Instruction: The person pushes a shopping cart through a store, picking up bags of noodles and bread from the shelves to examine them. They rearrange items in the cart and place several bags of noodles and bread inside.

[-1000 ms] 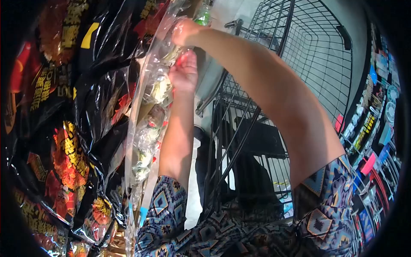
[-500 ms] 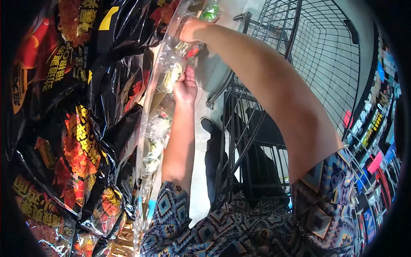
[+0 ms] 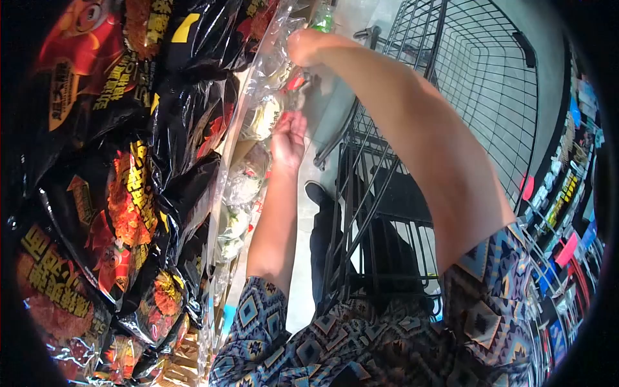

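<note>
At the shelf edge, my right hand (image 3: 305, 48) is closed on a clear plastic packet (image 3: 296, 84) with a red patch; its fingertips are hidden. Lower down, my left hand (image 3: 288, 140) has its palm turned up and its fingers stretched out, holding nothing. Beside that hand sits a clear-wrapped packet with pale contents (image 3: 264, 117). More see-through packets (image 3: 235, 222) line the side of the shelf below it. A green item in clear wrap (image 3: 324, 22) shows just beyond my right hand.
Large black glossy noodle packs (image 3: 132, 193) with red and yellow print fill the shelf on the left. A wire shopping cart (image 3: 477, 84) stands to the right, in front of my body. Goods hang on a far rack (image 3: 567, 193).
The view has shifted slightly, so the shelf packs appear further right. My left hand has moved a little lower in view, and its fingers are more spread. My right hand stays near the packet.
</note>
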Available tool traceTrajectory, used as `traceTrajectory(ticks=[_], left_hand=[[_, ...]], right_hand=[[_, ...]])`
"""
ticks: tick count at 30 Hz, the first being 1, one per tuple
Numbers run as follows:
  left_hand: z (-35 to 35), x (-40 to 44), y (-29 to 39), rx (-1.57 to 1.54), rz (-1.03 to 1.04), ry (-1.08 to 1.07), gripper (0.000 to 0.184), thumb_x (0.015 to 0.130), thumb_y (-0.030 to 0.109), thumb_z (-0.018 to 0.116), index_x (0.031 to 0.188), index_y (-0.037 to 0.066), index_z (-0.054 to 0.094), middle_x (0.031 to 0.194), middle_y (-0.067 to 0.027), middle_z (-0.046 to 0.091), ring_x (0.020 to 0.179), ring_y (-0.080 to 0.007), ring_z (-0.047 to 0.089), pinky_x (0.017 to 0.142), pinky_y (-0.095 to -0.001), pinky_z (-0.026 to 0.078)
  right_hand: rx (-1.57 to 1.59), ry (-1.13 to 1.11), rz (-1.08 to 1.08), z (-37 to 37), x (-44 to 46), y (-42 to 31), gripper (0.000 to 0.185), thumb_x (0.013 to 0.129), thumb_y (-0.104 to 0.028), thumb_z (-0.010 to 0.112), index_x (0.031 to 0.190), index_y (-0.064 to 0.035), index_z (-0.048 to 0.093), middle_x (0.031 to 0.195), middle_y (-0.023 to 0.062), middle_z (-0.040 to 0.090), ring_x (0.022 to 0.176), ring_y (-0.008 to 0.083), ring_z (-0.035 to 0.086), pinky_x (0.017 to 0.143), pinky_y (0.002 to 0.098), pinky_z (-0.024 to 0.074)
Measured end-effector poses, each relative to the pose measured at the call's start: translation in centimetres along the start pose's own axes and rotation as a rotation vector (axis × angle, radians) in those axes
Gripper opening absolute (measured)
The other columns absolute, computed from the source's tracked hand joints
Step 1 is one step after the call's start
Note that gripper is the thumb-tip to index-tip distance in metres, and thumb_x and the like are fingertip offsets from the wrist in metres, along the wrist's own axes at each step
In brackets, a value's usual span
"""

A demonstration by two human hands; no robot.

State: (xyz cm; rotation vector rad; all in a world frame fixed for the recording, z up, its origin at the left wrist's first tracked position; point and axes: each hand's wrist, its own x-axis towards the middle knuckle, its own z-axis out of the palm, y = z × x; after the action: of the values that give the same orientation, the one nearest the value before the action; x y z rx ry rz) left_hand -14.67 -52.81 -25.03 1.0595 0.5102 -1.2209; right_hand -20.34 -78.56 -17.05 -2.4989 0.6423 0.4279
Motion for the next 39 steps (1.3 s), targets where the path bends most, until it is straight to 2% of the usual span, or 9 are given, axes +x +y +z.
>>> traceTrajectory(ticks=[8, 12, 16, 20, 23, 27, 29, 32, 39], left_hand=[[2.5, -4.1, -1.7, 0.533, -0.180, -0.060, 0.037, 0.098, 0.018, 0.043, 0.130, 0.000, 0.036, 0.115, -0.0156, 0.055, 0.095, -0.0254, 0.061, 0.084, -0.0373, 0.052], [7.0, -0.8, -0.5, 0.861, -0.019, -0.222, 0.035, 0.096, 0.021, 0.049, 0.125, 0.003, 0.044, 0.112, -0.0094, 0.057, 0.092, -0.0193, 0.059, 0.082, -0.0330, 0.049], [10.0, 2.1, 1.3, 1.177, 0.310, -0.213, 0.030, 0.095, 0.023, 0.053, 0.119, 0.005, 0.052, 0.107, -0.0033, 0.061, 0.095, -0.0143, 0.057, 0.085, -0.0309, 0.046], [9.9, 0.8, 2.9, 1.250, 0.092, -0.272, 0.023, 0.095, 0.022, 0.053, 0.110, 0.006, 0.060, 0.100, -0.0016, 0.063, 0.091, -0.0118, 0.057, 0.080, -0.0283, 0.046], [5.4, -2.4, 2.7, 1.261, -0.193, -0.495, 0.020, 0.098, 0.022, 0.048, 0.098, 0.006, 0.061, 0.078, 0.0015, 0.060, 0.065, -0.0074, 0.050, 0.061, -0.0226, 0.042], [-4.9, -11.1, 2.5, 1.571, -0.176, -0.198, 0.030, 0.098, 0.026, 0.047, 0.113, 0.001, 0.057, 0.085, -0.0048, 0.064, 0.067, -0.0104, 0.057, 0.059, -0.0238, 0.047], [-14.3, -14.7, 2.6, 1.217, -0.370, -0.078, 0.024, 0.093, 0.010, 0.046, 0.112, 0.000, 0.056, 0.086, -0.0069, 0.064, 0.069, -0.0134, 0.061, 0.056, -0.0261, 0.049], [-19.6, -23.9, 4.6, 2.166, -0.199, -0.512, 0.029, 0.089, 0.019, 0.052, 0.110, 0.001, 0.059, 0.081, -0.0096, 0.064, 0.069, -0.0174, 0.062, 0.057, -0.0296, 0.051], [-24.9, -31.2, 6.5, 1.529, -0.385, -0.045, 0.032, 0.092, 0.025, 0.051, 0.110, 0.000, 0.057, 0.081, -0.0091, 0.064, 0.065, -0.0168, 0.061, 0.055, -0.0306, 0.049]], right_hand=[[0.059, -0.069, 0.043, -10.1, -17.4, -1.2, 0.018, 0.080, -0.006, 0.057, 0.092, 0.0035, 0.066, 0.084, 0.0190, 0.066, 0.085, 0.0321, 0.065, 0.072, 0.0426, 0.0512], [0.198, 0.702, -0.005, -6.9, -26.8, -2.7, 0.019, 0.084, -0.007, 0.056, 0.098, 0.0045, 0.063, 0.110, 0.0189, 0.062, 0.108, 0.0305, 0.057, 0.099, 0.0435, 0.0396], [0.235, 0.835, 0.176, -5.5, -33.9, -2.8, 0.016, 0.082, -0.006, 0.061, 0.096, -0.0002, 0.064, 0.104, 0.0153, 0.063, 0.105, 0.0318, 0.058, 0.096, 0.0433, 0.0442], [0.346, 0.895, 0.378, -3.6, -39.6, -1.5, 0.014, 0.083, -0.003, 0.059, 0.095, 0.0021, 0.064, 0.104, 0.0165, 0.064, 0.103, 0.0314, 0.060, 0.092, 0.0404, 0.0457], [0.408, 0.906, 0.442, -3.0, -42.8, -1.3, 0.013, 0.084, -0.004, 0.059, 0.095, 0.0021, 0.063, 0.100, 0.0166, 0.065, 0.096, 0.0316, 0.061, 0.085, 0.0379, 0.0475], [0.442, 0.827, 0.445, -2.9, -46.1, -4.2, 0.012, 0.084, -0.004, 0.060, 0.093, 0.0019, 0.063, 0.096, 0.0156, 0.065, 0.088, 0.0322, 0.061, 0.080, 0.0374, 0.0489], [0.517, 0.707, 0.385, -2.8, -47.4, -6.6, 0.012, 0.084, -0.005, 0.060, 0.093, 0.0019, 0.063, 0.094, 0.0155, 0.065, 0.087, 0.0325, 0.061, 0.079, 0.0381, 0.0491], [0.511, 0.667, 0.347, -2.7, -49.3, -11.3, 0.010, 0.083, -0.007, 0.061, 0.090, 0.0004, 0.062, 0.092, 0.0138, 0.065, 0.086, 0.0317, 0.061, 0.078, 0.0382, 0.0489], [0.644, 0.577, 0.278, -0.2, -53.1, -23.3, 0.012, 0.081, -0.013, 0.064, 0.085, -0.0019, 0.063, 0.088, 0.0113, 0.065, 0.084, 0.0297, 0.060, 0.079, 0.0389, 0.0469]])
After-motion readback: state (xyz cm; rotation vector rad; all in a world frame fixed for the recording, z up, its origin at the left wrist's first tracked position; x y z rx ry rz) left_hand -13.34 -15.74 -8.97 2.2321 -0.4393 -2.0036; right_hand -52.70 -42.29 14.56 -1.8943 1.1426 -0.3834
